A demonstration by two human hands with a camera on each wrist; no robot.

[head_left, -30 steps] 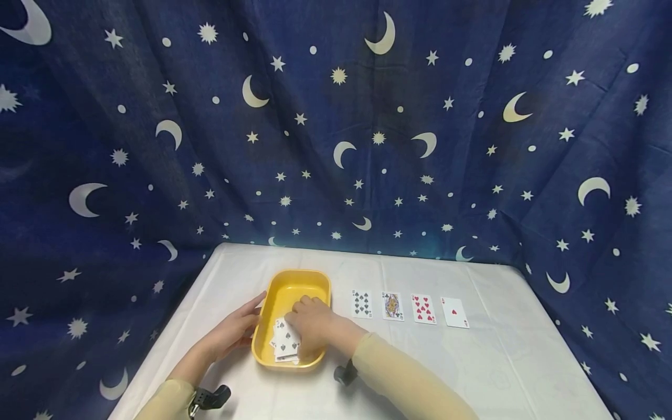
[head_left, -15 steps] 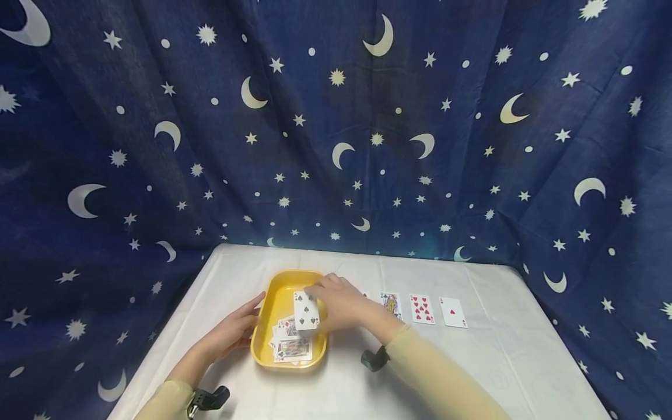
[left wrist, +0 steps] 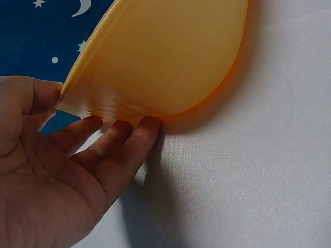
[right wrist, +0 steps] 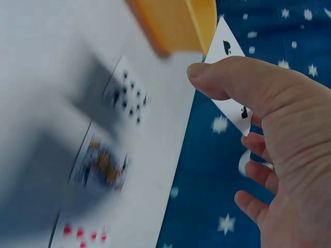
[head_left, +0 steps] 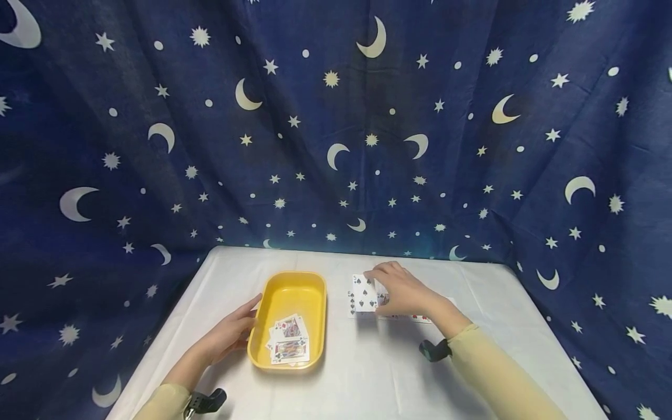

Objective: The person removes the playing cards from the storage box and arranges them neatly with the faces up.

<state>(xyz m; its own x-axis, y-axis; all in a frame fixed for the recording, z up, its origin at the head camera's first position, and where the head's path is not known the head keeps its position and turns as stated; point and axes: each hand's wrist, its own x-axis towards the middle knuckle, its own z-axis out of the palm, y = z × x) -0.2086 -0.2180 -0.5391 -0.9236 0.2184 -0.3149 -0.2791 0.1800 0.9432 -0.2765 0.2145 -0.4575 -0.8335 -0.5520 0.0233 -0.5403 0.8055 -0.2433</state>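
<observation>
My right hand [head_left: 404, 291] pinches a five of spades [head_left: 364, 291] at its right edge, over the back right part of the table. In the right wrist view the thumb lies across the card's face. The held card overlaps a ten of spades [head_left: 352, 303] in the head view. My left hand [head_left: 228, 335] rests against the left side of a yellow tray [head_left: 321, 315]; its fairly straight fingers touch the outer wall in the left wrist view, the thumb at the rim. Face cards [head_left: 290, 350] lie loosely stacked in the tray's near end.
A row of face-up cards runs right from the ten of spades: a face card [right wrist: 103, 163], a hearts card [right wrist: 80, 235] and another mostly hidden by my right arm. A white cloth [head_left: 362, 373] covers the table; a blue star-patterned curtain [head_left: 336, 116] stands behind.
My right hand has lifted the five of spades out of the tray and carried it right, towards the row of cards. The left hand has stayed at the tray.
</observation>
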